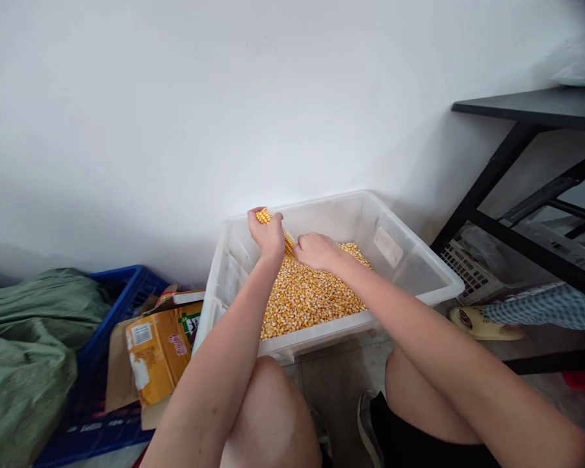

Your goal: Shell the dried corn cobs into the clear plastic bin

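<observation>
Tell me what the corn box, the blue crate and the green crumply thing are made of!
The corn box looks like plastic, smooth and milky: its walls are cloudy, half see-through. The blue crate seems plastic too, hard and smooth, with a slotted side. The green crumply thing has soft, dull folds, so perhaps cloth or woven plastic.

Right of centre, room is offered inside the tub (322, 333); the right edge is blocked by a black table (531, 107).

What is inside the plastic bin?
Loose corn kernels, heaped. Above them, the left hand grips a corn cob, the right hand at its lower end. The kernels hide whatever lies beneath them; the right forearm covers part of the bin.
</observation>
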A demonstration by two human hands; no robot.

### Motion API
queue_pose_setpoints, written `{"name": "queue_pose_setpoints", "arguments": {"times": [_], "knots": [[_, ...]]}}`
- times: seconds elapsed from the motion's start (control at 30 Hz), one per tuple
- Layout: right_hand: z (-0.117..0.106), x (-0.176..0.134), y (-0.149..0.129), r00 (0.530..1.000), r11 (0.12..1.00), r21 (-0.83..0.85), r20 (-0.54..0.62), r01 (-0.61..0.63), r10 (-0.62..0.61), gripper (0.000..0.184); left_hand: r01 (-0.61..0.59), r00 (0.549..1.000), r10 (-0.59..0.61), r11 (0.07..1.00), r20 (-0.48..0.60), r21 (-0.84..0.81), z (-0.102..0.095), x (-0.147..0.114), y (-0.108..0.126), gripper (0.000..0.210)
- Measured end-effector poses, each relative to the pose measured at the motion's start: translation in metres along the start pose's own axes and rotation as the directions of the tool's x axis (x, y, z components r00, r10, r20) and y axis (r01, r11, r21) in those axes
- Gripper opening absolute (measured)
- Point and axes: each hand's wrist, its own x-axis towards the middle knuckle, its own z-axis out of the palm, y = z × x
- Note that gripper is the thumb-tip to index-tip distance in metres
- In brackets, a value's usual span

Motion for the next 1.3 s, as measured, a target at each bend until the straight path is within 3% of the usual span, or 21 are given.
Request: {"name": "queue_pose_setpoints", "arguments": {"times": [0.23, 0.43, 0.57, 0.73, 0.87, 1.3], "knots": [[-0.002, 0.008, 0.035, 0.984, 0.984, 0.060, 0.063, -0.170, 0.166, 0.048, 0.123, 0.991, -0.125, 0.992, -0.056, -0.032, -0.003, 0.009, -0.007, 0.033], [0.001, 0.005, 0.026, 0.999, 0.890, 0.454, 0.032, -0.035, 0.023, 0.069, 0.257, 0.963, -0.264, 0.961, -0.061, -0.099, -0.001, 0.007, -0.006, 0.030], [0.006, 0.002, 0.008, 0.997, 0.909, 0.416, 0.068, 0.012, -0.044, 0.065, 0.348, 0.934, -0.356, 0.925, -0.031, -0.149, 0.000, 0.004, -0.004, 0.026], [0.009, 0.001, 0.001, 0.995, 0.947, 0.305, -0.004, 0.100, -0.103, 0.065, 0.483, 0.869, -0.495, 0.852, -0.011, -0.205, 0.000, 0.002, -0.002, 0.024], [0.005, -0.004, -0.001, 0.988, 0.961, 0.230, -0.070, 0.153, -0.140, 0.066, 0.516, 0.850, -0.527, 0.828, 0.011, -0.218, 0.001, 0.001, 0.001, 0.020], [0.009, -0.005, -0.002, 0.994, 0.964, 0.247, -0.077, 0.099, -0.083, 0.066, 0.608, 0.793, -0.605, 0.780, 0.069, -0.149, 0.004, -0.001, -0.009, 0.018]]}}
